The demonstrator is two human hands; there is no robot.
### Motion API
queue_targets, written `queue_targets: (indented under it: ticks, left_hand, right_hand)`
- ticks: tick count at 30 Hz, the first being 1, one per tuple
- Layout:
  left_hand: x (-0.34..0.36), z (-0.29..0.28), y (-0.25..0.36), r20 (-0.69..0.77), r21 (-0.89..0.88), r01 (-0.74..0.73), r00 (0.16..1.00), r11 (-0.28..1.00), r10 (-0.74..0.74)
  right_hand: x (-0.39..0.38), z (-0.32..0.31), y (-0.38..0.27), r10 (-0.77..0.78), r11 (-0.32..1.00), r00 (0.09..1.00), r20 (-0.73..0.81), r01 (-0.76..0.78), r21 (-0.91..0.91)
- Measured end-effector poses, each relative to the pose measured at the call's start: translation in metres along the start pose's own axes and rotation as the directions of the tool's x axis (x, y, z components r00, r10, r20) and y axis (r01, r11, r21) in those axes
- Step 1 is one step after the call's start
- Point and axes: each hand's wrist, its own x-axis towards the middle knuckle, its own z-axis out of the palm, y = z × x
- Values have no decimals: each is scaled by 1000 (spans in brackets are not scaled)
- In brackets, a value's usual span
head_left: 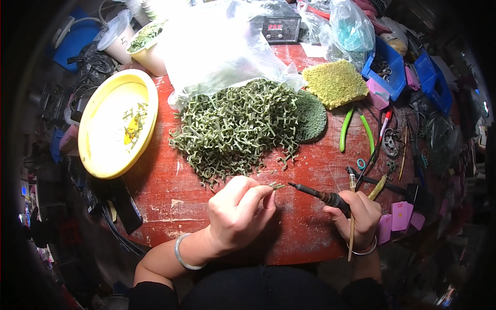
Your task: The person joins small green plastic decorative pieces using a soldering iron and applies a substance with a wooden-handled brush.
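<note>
While a small green clip (277, 185) sits pinched in the left hand (238, 213), its fingertips (267, 192) closed on it, the soldering iron (319, 195) tip points at it from just beside. The right hand (358, 215) grips the iron and a thin stick (352, 217). Beyond the fingers lies a heap of green clips (235, 128), with a yellow bowl (103, 155) further left.

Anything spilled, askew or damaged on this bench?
Mostly no. A few green hooks have strayed from the heap onto the red table, whose paint is chipped near the left hand. The right hand holds a soldering iron.
</note>
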Motion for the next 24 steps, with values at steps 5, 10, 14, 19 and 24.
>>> queue_targets:
  ticks: [5, 10, 14, 19, 24]
  left_hand:
    - [1, -2, -2, 30, 13, -52, 998, 999, 51]
    - [1, 0, -1, 15, 14, -24, 1000, 1000, 23]
    - [1, 0, -1, 32, 50, -95, 995, 994, 93]
    - [0, -1, 1, 46, 57, -107, 993, 993, 104]
    - [-1, -2, -1, 70, 93, -155, 986, 983, 149]
  right_hand:
    - [-1, 1, 0, 1, 1000, 1000, 7, -1, -6]
    - [-1, -2, -1, -3, 1000, 1000, 7, 3, 7]
    - [-1, 0, -3, -9, 1000, 1000, 24, 9, -11]
    - [-1, 0, -4, -9, 1000, 998, 60, 11, -23]
    - [-1, 2, -4, -9, 999, 997, 78, 13, -51]
